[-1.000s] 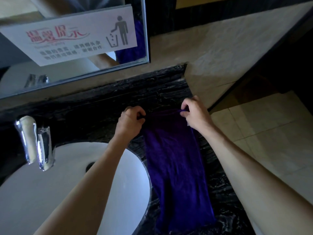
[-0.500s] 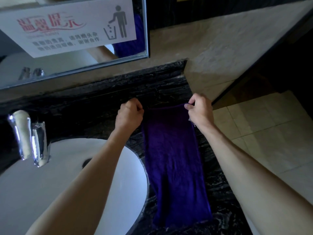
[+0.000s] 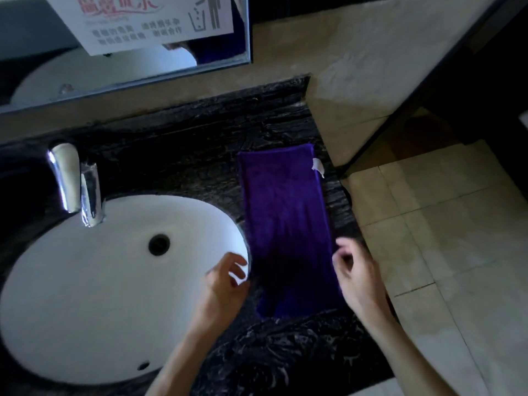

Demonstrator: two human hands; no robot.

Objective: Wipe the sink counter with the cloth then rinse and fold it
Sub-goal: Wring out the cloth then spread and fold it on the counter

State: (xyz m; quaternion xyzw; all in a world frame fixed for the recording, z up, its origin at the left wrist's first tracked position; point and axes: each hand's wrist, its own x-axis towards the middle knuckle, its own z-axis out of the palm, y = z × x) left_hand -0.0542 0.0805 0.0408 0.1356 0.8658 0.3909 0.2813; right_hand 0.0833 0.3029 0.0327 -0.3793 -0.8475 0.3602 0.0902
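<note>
A purple cloth (image 3: 285,221) lies flat as a long narrow strip on the black marble counter (image 3: 200,155), to the right of the white sink basin (image 3: 85,281). A white label sticks out at its far right corner. My left hand (image 3: 225,284) hovers beside the cloth's near left edge, over the basin rim, fingers apart and holding nothing. My right hand (image 3: 354,270) is at the cloth's near right edge, fingers curled loosely and apart; I cannot tell whether they touch the fabric.
A chrome tap (image 3: 77,184) stands behind the basin at the left. A mirror (image 3: 123,70) with a white notice hangs on the back wall. The counter ends just right of the cloth, with beige floor tiles (image 3: 443,224) below.
Both hands let go of the cloth's far corners and drew back to its near end. The cloth now lies flat. The view tilted down and left, showing more of the basin.
</note>
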